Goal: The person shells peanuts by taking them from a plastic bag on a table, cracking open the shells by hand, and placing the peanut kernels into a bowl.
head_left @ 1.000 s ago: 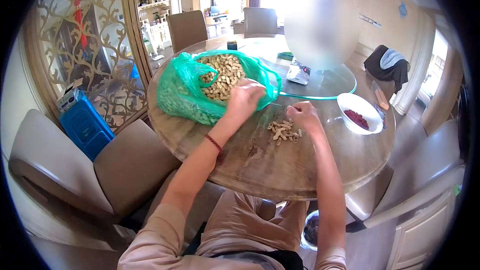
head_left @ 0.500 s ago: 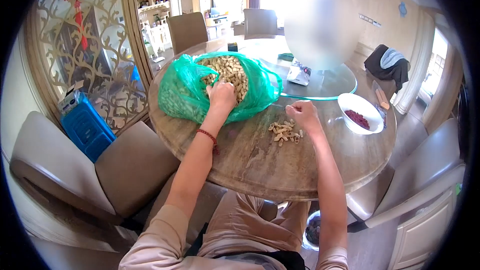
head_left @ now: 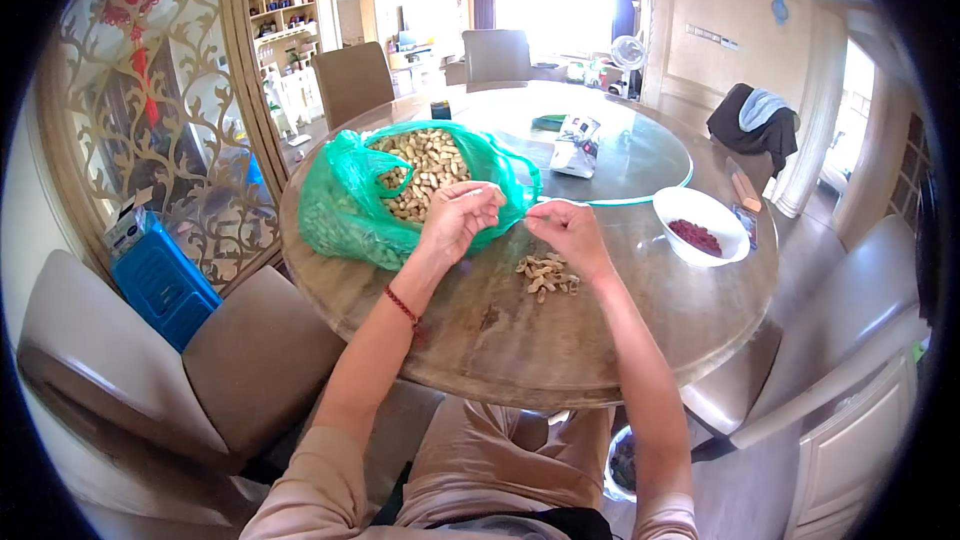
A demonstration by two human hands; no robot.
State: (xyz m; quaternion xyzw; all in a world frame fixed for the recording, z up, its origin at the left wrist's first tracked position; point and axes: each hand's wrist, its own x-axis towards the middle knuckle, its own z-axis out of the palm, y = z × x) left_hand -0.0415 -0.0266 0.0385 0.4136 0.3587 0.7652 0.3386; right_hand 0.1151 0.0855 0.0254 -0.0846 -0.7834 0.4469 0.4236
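My left hand (head_left: 462,220) is pinched on an unshelled peanut (head_left: 500,198), in front of the green plastic bag (head_left: 340,210). That bag lies open at the top and is full of unshelled peanuts (head_left: 425,165). Close by on the right, my right hand (head_left: 568,232) has thumb and fingers pressed together; whatever may be between them is too small to make out. Below it on the tabletop lies a small heap of empty peanut shells (head_left: 545,276). A white bowl (head_left: 735,230) to the right holds dark red shelled peanuts (head_left: 695,237).
The round table (head_left: 490,350) carries a glass turntable (head_left: 640,165) with a white packet (head_left: 576,146) on it. A small dark box (head_left: 440,110) stands behind the bag. Chairs (head_left: 250,340) surround the table, and a lined bin (head_left: 622,465) sits below its edge.
My left hand has come out of the bag's opening toward the right, now with a peanut in its fingers. My right hand has moved nearer to it. The view has shifted slightly.
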